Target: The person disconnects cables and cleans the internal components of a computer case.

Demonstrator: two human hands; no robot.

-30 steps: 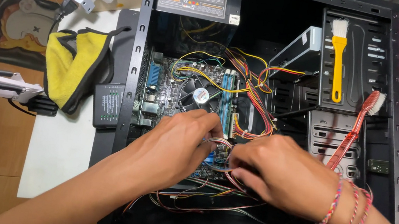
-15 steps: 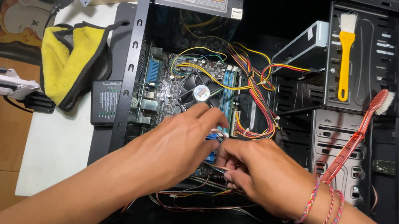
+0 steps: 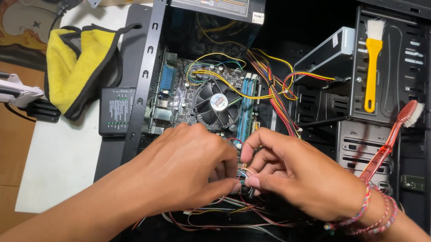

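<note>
Thin wires [image 3: 245, 172], a small coloured bundle, sit pinched between both sets of fingertips just below the round cooler fan [image 3: 217, 103]; their direction is hidden. Left hand [image 3: 185, 170] curls knuckles-up, right hand [image 3: 299, 173] arches with fingers bent, inside one open computer case [image 3: 148, 71]. Two brushes, yellow brush [image 3: 371, 64] and red toothbrush [image 3: 389, 142], lie right

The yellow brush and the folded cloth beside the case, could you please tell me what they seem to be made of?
Yellow brush: apparently glossy moulded plastic handle, pale bristles. Cloth: soft, matte fabric, likely microfibre, yellow with dark edging, limp folds.
</note>
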